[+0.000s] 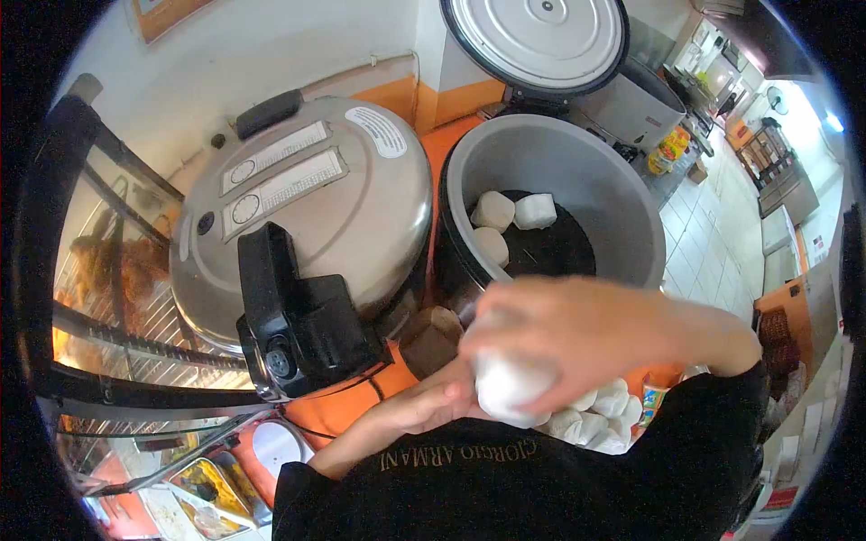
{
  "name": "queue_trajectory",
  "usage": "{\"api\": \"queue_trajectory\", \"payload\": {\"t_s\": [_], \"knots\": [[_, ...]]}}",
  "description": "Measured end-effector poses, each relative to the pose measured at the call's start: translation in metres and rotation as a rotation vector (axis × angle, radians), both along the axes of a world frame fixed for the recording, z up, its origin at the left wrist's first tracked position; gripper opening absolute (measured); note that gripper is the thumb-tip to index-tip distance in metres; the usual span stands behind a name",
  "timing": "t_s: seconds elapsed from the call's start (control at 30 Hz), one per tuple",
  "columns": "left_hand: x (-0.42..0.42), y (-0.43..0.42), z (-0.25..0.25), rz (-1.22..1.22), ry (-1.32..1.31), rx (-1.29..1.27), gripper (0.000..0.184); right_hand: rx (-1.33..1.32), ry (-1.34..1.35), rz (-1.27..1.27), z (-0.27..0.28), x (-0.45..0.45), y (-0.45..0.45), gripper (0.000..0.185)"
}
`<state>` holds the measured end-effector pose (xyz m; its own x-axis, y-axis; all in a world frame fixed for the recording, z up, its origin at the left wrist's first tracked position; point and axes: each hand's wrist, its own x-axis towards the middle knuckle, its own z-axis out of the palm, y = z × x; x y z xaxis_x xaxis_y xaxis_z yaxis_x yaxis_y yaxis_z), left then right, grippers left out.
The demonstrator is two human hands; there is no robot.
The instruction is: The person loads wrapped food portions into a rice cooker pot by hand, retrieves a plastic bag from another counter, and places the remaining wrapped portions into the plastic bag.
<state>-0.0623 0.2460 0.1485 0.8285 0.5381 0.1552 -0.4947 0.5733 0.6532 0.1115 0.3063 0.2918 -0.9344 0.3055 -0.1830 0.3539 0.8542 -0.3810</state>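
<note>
My right hand (559, 329), blurred by motion, curls over the top of a white wrapped bundle (510, 389). From the left, my left hand (431, 404) holds the same bundle at its side, its fingertips hidden behind it. Just beyond my hands stands a large round pot-like cooker (622, 212) with a grey inner wall. Three pale wrapped bundles (536, 211) lie together at the left side of its dark bottom. More white bundles (591, 422) are piled close to my body, partly covered by my right arm and shirt.
The open cooker's lid (541, 41) stands raised at the back. Left of it, a second, closed cooker (361, 216) has a black handle latch (284, 316). A brown box (430, 343) sits between them. A glass display case (108, 270) borders the left, above food trays (212, 496).
</note>
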Motion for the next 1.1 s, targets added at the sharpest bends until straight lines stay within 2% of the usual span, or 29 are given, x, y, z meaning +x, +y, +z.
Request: {"api": "queue_trajectory", "payload": {"t_s": [0.07,0.13,0.2,0.27,0.33,0.4,0.43,0.47,0.53,0.6,0.67,0.7,0.73,0.83,0.93,1.03,1.1], "knots": [[0.006,0.003,0.005,0.038,0.005,-0.013,0.1,-0.01,0.162,-0.143,0.001,0.015,0.035,0.053],[0.007,0.007,0.005,0.049,0.06,0.02,0.103,0.147,-0.054,-0.387,-0.002,0.033,0.07,0.056],[0.006,0.006,-0.005,0.025,0.076,0.025,0.103,0.189,-0.33,-0.595,-0.026,0.054,0.11,0.062],[0.004,0.002,-0.009,0.014,0.154,-0.016,0.107,0.041,-0.594,-0.895,-0.067,0.076,0.149,0.073],[0.0,0.0,-0.008,-0.028,0.146,-0.009,0.107,0.0,-0.805,-0.919,-0.116,0.099,0.174,0.069],[-0.006,0.001,-0.006,-0.06,0.119,0.046,0.104,0.092,-0.979,-0.594,-0.166,0.129,0.191,0.057],[-0.009,0.002,-0.008,-0.056,0.119,0.049,0.104,0.038,-0.857,-0.815,-0.213,0.157,0.208,0.05],[-0.011,0.002,-0.01,-0.042,0.136,0.065,0.104,0.04,-0.856,-0.811,-0.216,0.155,0.207,0.05],[-0.015,0.001,-0.015,-0.029,0.158,0.074,0.104,0.448,-0.738,-0.572,-0.216,0.15,0.203,0.054],[-0.017,0.001,-0.02,0.001,0.166,0.024,0.103,0.427,-0.684,-0.633,-0.209,0.141,0.21,0.057],[-0.018,0.001,-0.02,0.019,0.175,0.055,0.103,0.288,-0.911,-0.501,-0.194,0.132,0.216,0.059],[-0.018,0.002,-0.02,0.035,0.179,0.087,0.103,0.225,-0.971,-0.575,-0.172,0.112,0.2,0.058],[-0.019,0.002,-0.019,0.043,0.181,0.091,0.103,0.231,-0.967,-0.57,-0.173,0.105,0.195,0.058],[-0.019,0.0,-0.018,0.029,0.175,0.046,0.102,0.451,-0.736,-0.715,-0.186,0.102,0.198,0.054],[-0.012,-0.001,-0.019,0.025,0.159,-0.016,0.101,0.529,-0.735,-0.655,-0.192,0.099,0.22,0.054],[-0.008,-0.002,-0.015,0.016,0.157,0.013,0.1,0.526,-0.606,-0.768,-0.188,0.088,0.227,0.053],[-0.007,-0.003,-0.014,0.015,0.164,0.019,0.101,0.508,-0.687,-0.71,-0.171,0.084,0.216,0.052]]}}
